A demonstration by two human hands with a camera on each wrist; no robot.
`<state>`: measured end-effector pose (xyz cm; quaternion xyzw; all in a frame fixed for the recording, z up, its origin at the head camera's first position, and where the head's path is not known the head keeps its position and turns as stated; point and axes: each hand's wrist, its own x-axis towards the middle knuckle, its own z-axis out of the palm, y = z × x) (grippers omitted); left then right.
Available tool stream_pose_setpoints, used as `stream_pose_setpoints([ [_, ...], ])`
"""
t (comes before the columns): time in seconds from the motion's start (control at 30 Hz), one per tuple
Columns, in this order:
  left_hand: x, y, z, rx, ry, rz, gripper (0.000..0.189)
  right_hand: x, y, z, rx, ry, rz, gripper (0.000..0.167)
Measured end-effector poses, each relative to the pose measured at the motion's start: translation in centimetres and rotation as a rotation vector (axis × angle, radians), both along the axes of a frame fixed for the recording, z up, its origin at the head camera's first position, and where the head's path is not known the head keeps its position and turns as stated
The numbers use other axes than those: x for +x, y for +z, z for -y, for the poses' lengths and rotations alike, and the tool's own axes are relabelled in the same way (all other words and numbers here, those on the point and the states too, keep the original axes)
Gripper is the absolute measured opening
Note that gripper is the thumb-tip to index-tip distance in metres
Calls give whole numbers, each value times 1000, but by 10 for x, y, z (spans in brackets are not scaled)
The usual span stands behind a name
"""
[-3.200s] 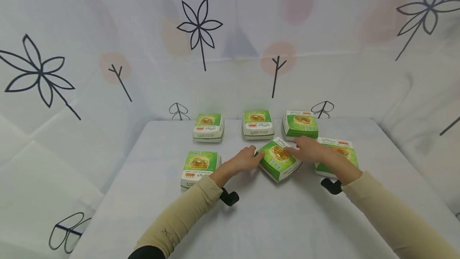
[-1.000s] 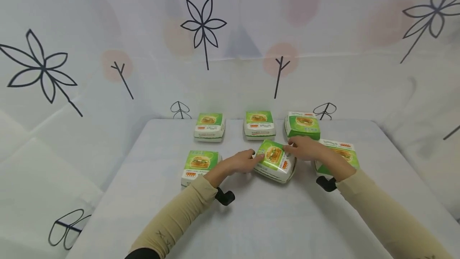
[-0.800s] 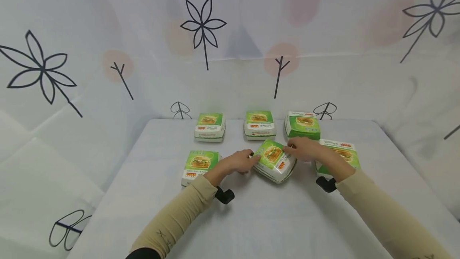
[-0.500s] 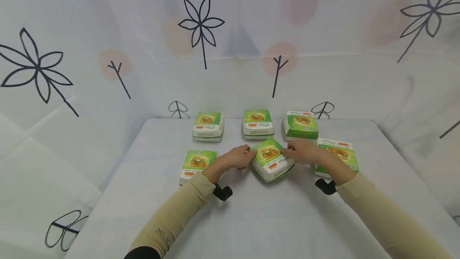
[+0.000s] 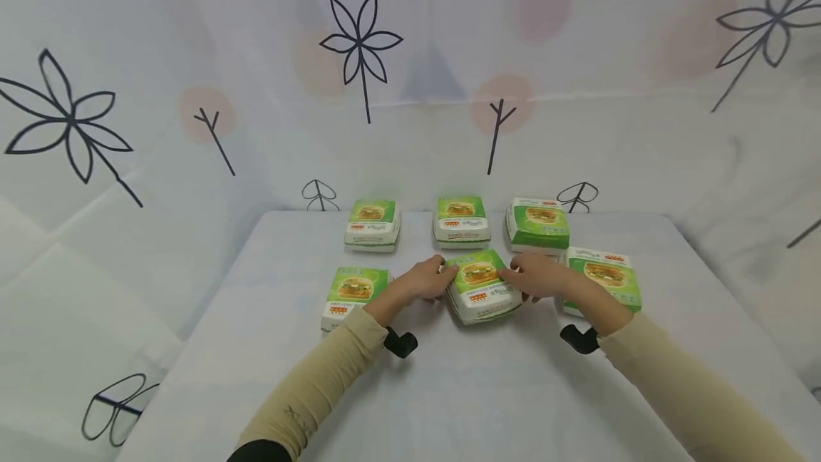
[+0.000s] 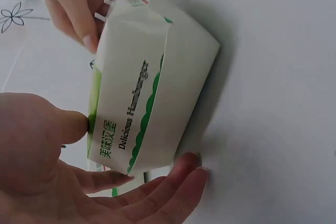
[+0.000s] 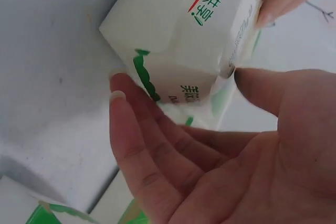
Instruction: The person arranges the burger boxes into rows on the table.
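Observation:
A green-and-white hamburger box [image 5: 481,285], with a burger picture on its lid, stands at the middle of the table between both hands. My left hand [image 5: 423,280] holds its left side, thumb at the lid's edge. On the opposite side my right hand [image 5: 540,275] grips it, thumb also at the top edge. In the left wrist view the box [image 6: 142,87] shows a white side with green lettering, and the fingers of the left hand [image 6: 42,166] reach along its lower part. The right wrist view shows the right hand's fingers [image 7: 147,150] beside a box corner.
Three similar boxes line the back of the table: left [image 5: 372,225], middle [image 5: 461,222] and right [image 5: 539,225]. Another box [image 5: 603,276] sits by the right forearm, and one [image 5: 355,294] by the left. A patterned white cloth [image 5: 410,141] hangs behind.
Between the hands, the box has turned clockwise. Its white printed strip pointed away at first, then to the right front, and now faces the front. The other boxes stay put.

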<state>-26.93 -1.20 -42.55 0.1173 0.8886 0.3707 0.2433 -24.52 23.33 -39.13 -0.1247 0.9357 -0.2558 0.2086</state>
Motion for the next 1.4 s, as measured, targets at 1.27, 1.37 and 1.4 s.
stream_pose_setpoints([
  [1.27, 26, 10, 19, 3, 28, 19, 41, 18, -3, 24, -179, -92, 126, 51],
  [1.37, 29, 13, 23, -22, 17, 9, 42, 20, -3, 27, -182, -102, 135, 51],
  [1.4, 30, 13, 24, -30, 16, 6, 42, 21, -4, 28, -182, -101, 135, 51],
])
